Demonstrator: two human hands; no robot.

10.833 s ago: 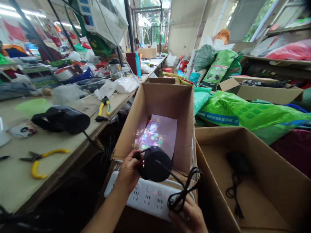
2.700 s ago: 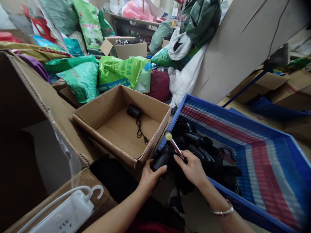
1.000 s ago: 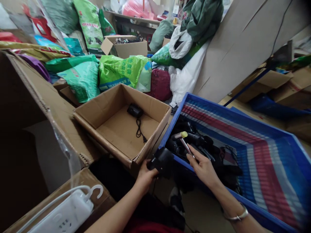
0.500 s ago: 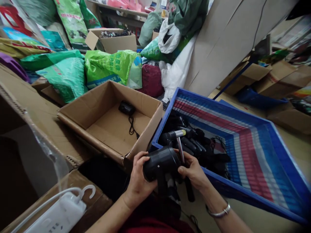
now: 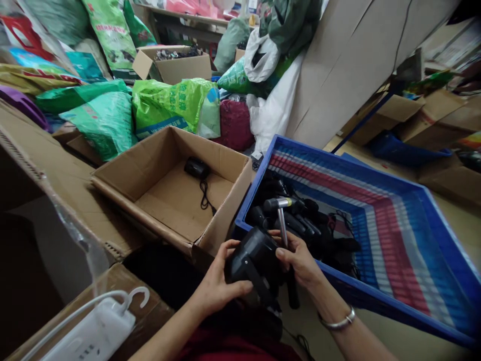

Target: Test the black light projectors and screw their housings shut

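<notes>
My left hand (image 5: 220,286) is closed around the near left end of a black cylindrical device (image 5: 255,253), with a screw on its side and an arm or handle angled down from it. My right hand (image 5: 298,258) grips a small two-faced hammer (image 5: 281,220) by its shaft. The hammer has a silver head with one yellowish and one black face, a metal shaft and a black grip pointing down. The right fingers are also against the device's far end; whether they hold it is hidden. Below the device, more dark parts are hard to make out.
An open cardboard box (image 5: 165,200) ahead holds a black corded device (image 5: 197,168). To the right stands a blue crate (image 5: 338,155) with a striped lining and several black devices (image 5: 304,220). A white power strip (image 5: 93,331) lies lower left. Filled bags (image 5: 171,103) stand behind.
The black device has tilted in my hands, its arm now slanting down to the right. My left thumb has shifted onto its near side. The hammer has moved slightly right.
</notes>
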